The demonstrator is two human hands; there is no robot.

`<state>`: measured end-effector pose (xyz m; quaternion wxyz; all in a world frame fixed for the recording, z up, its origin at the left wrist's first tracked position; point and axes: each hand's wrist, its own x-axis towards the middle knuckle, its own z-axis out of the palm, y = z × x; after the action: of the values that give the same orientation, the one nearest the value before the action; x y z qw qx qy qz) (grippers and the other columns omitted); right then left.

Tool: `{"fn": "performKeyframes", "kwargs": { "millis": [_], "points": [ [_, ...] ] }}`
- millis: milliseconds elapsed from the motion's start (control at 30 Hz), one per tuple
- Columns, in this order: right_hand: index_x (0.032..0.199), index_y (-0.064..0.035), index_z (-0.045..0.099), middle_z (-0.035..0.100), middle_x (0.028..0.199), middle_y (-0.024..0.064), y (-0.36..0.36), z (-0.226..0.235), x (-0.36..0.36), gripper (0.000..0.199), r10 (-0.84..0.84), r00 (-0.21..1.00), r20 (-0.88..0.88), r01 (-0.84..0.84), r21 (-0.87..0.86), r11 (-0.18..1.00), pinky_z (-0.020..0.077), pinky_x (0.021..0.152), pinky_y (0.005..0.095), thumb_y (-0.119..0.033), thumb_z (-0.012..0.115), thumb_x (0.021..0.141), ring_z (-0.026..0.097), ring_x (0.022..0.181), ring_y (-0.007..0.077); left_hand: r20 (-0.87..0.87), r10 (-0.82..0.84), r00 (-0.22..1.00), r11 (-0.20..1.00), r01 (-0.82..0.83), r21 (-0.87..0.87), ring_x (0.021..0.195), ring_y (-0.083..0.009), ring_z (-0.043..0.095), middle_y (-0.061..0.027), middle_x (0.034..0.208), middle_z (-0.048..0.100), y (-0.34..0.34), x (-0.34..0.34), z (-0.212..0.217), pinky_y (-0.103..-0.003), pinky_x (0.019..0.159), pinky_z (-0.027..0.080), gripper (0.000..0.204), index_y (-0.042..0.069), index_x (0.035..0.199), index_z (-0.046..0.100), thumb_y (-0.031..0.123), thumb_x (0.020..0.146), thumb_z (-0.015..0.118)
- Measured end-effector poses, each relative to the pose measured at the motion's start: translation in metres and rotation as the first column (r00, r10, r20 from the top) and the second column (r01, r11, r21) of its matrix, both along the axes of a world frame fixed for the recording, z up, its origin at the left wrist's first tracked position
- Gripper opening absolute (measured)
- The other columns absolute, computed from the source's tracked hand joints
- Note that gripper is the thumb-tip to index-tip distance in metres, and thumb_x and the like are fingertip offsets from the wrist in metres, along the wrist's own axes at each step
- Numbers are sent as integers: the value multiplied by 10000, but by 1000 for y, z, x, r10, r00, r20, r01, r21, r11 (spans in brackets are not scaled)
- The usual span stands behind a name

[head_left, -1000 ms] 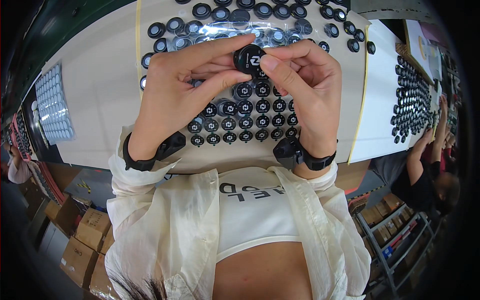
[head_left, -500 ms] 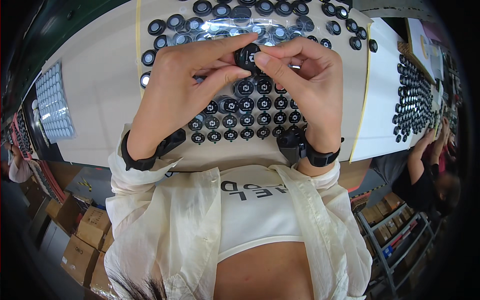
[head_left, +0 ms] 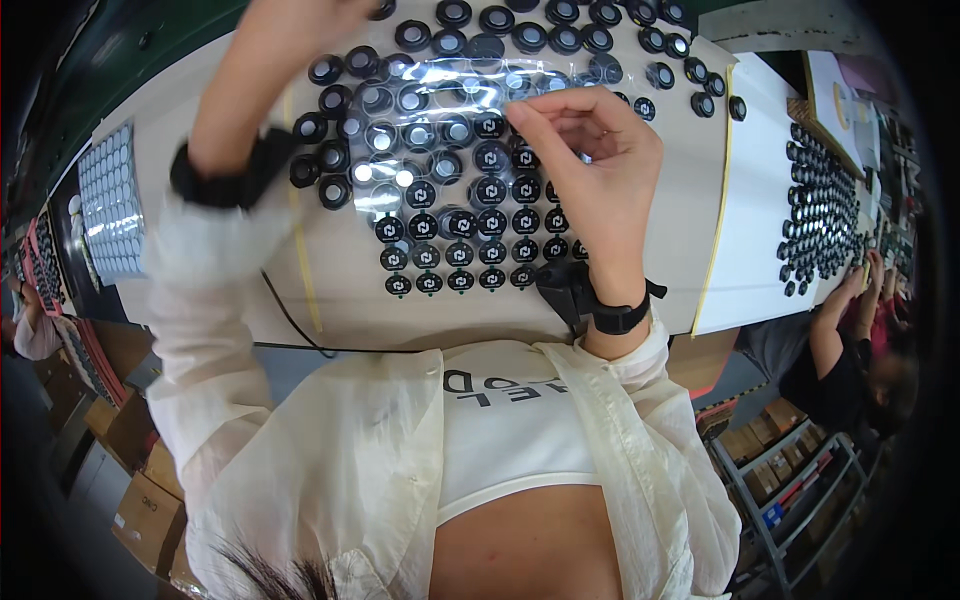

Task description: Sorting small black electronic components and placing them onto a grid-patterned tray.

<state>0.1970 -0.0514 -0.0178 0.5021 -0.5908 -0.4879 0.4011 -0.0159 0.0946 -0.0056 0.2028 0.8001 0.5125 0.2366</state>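
My right hand (head_left: 600, 145) hovers over the discs with thumb and forefinger pinched together. Whatever the fingertips hold, if anything, is too small to make out. At the top edge, my left hand (head_left: 305, 22) is smeared by motion and its fingers are partly cut off. Below the right fingertips, rows of black round discs with white marks (head_left: 459, 254) lie on the beige table (head_left: 240, 150). A shiny clear plastic sheet (head_left: 440, 72) lies among the discs, partly over them. Farther back sit several black discs with grey centres (head_left: 412, 36).
At the left lies a sheet of pale round pieces (head_left: 110, 205). More black discs (head_left: 815, 215) crowd the white surface at the right, near another person's hands (head_left: 866, 272). A dark cable (head_left: 285, 312) hangs at the table's front edge. Cardboard boxes (head_left: 150, 515) stand below left.
My left hand has swung away to the upper left from the black disc that both hands held. The right hand stays near its place, pinched. The disc is no longer between the hands.
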Motion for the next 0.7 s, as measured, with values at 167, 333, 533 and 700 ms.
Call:
{"fn": "performKeyframes", "kwargs": {
  "millis": [167,333,533,700],
  "points": [
    [873,8,694,692,802,29,-2,4,16,117,2,1000,28,-2,-17,1000,498,666,210,-66,765,819,628,715,86,-661,167,731,928,109,355,857,-315,667,-207,992,700,76,-43,-45,-414,760,535,329,57,1149,690,72,847,559],
    [941,15,684,688,841,38,-2,2,60,122,-25,991,134,38,-91,995,500,704,229,-36,727,838,631,766,98,-658,107,745,727,393,563,981,-277,667,-147,1133,682,37,-19,-42,-361,886,525,384,91,1213,667,21,847,576],
    [1028,1,654,686,882,125,19,10,69,235,269,805,528,-280,-61,958,522,726,293,5,708,799,656,779,211,-575,-309,757,815,522,249,1145,-289,601,-75,1242,644,12,-25,-32,-396,1006,466,447,130,1261,623,3,836,565],
    [957,8,633,671,853,143,37,2,64,243,458,719,523,-467,-125,875,531,721,318,44,733,738,666,792,242,-282,-356,891,884,419,209,1068,-336,626,-107,1184,658,-4,-13,-15,-415,931,494,370,65,1174,624,72,810,690]
  ]
}}
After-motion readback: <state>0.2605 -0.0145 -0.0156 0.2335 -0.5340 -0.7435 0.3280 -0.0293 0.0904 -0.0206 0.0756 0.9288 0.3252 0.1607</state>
